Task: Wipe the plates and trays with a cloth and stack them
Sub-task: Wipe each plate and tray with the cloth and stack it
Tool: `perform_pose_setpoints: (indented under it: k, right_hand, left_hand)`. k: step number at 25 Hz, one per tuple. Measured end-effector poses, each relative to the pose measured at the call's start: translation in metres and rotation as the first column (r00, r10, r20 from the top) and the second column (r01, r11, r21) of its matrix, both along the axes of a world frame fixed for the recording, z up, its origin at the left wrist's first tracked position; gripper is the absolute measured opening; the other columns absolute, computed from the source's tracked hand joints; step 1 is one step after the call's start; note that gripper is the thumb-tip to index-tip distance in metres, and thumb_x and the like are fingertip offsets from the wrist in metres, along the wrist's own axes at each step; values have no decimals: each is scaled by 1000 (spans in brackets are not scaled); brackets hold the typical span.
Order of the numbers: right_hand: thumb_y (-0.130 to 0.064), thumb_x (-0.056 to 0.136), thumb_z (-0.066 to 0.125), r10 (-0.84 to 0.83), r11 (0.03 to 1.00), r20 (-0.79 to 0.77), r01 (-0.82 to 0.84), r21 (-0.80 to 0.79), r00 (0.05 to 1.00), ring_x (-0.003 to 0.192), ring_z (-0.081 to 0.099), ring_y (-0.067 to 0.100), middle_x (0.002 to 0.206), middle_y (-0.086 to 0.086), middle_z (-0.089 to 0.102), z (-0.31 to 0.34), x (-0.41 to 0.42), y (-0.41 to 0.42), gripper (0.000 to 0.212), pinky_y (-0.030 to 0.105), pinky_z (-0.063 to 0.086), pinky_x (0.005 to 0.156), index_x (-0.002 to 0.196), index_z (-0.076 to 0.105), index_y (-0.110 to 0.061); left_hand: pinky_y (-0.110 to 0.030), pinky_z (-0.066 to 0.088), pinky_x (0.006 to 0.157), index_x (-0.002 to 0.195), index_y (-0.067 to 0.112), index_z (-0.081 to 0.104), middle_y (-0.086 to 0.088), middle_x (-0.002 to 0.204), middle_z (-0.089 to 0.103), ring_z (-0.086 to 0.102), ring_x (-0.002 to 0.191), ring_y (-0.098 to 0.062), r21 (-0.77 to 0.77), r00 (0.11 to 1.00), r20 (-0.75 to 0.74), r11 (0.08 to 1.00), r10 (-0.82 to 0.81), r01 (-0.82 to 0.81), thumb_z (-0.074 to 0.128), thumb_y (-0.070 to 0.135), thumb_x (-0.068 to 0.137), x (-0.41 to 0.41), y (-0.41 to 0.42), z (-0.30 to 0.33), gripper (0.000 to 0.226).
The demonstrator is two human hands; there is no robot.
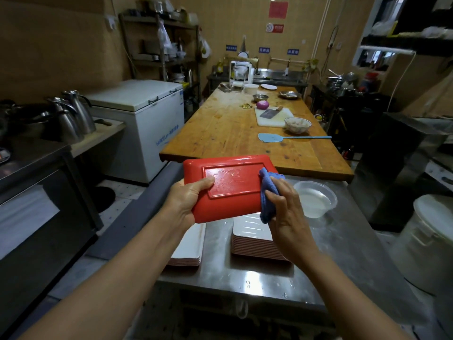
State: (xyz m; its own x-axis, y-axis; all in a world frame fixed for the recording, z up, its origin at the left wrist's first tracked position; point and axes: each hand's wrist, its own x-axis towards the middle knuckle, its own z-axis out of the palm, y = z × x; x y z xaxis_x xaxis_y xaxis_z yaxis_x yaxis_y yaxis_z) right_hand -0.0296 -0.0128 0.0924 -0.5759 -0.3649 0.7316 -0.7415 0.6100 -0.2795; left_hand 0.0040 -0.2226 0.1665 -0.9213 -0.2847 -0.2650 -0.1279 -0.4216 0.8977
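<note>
Left hand (188, 200) grips the left short end of the red tray (232, 187): thumb curled over the upturned underside, the other fingers hidden beneath the rim. The tray is held in the air, tilted toward the person, bottom face up, water droplets showing on it. Its long axis runs left to right, from the left thumb across to the right fingers.

Right hand (284, 207) bunches the blue cloth (268, 192), fingers curled and pinching it against the tray's right end. The unwiped wet patch lies left of these fingers, toward the left thumb; judged, the coming stroke travels leftward along the long axis, the right hand doing the work.

Below the fingers, on the steel table (245, 278): one tray stack (188, 249) under the left wrist, a second stack (255, 239) under the right. Right of the right hand, a clear tub of water (315, 198).
</note>
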Motion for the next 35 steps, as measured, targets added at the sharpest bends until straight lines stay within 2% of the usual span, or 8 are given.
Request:
perform_pose_setpoints:
  k: [5,8,10,13,17,29,31,35]
  right_hand:
    - [-30,97,40,-103,990,58,97,98,993,112,54,32,121,11,55,-17,-15,-17,26,51,46,95,119,51,-21]
    - [-11,89,47,-108,994,206,104,30,973,97,58,36,110,13,56,-19,-10,-30,18,33,47,75,106,53,-12]
    - [-14,90,49,-101,994,139,106,-30,985,107,57,27,119,6,57,-5,-7,-52,21,34,49,84,109,57,-18]
    - [-22,91,49,-37,995,53,42,-87,998,115,53,16,125,2,57,20,10,-97,27,28,40,103,112,63,-15]
    - [-5,84,57,121,991,35,-123,58,992,114,53,34,125,17,57,22,22,-134,30,32,41,98,113,64,-1]
    - [3,82,58,-87,993,270,60,105,959,97,56,35,112,16,58,-3,5,-111,16,40,50,76,96,66,1]
    - [1,87,51,-60,996,346,80,-43,936,98,59,23,103,7,55,-1,5,-113,13,39,51,74,90,63,-3]
    - [7,84,48,-101,982,366,151,-110,925,88,58,20,93,4,56,-2,9,-113,20,23,35,64,94,54,-8]
  left_hand:
    - [-42,57,61,96,14,61,-16,95,66,64,77,-30,-23,998,6,998,57,-56,67,1,79,10,-30,-9,22]
    - [-47,56,73,92,17,61,-16,97,67,65,82,-32,-109,993,-14,987,115,-116,70,3,77,19,-48,-17,22]
    - [-48,56,76,94,18,62,-15,97,68,66,86,-33,-154,992,-24,980,126,-128,72,5,76,23,-59,-20,25]
    - [-38,58,66,89,18,62,-12,87,68,67,73,-25,-192,990,-52,972,129,-136,72,3,76,25,-66,-23,22]
    - [-27,55,53,87,14,62,-8,76,65,64,56,-15,-216,988,-92,966,121,-139,68,-3,78,26,-65,-24,20]
    - [-20,52,47,85,20,61,-3,79,68,67,59,-9,-306,986,-89,938,140,-161,73,2,74,38,-96,-44,24]
    - [-19,52,55,82,21,63,2,77,68,66,63,-8,-564,976,-180,799,127,-208,75,8,74,32,-103,-46,20]
    - [-22,43,56,87,18,67,0,72,68,63,64,-17,-953,954,-276,163,-120,-256,78,20,73,22,-111,-63,18]
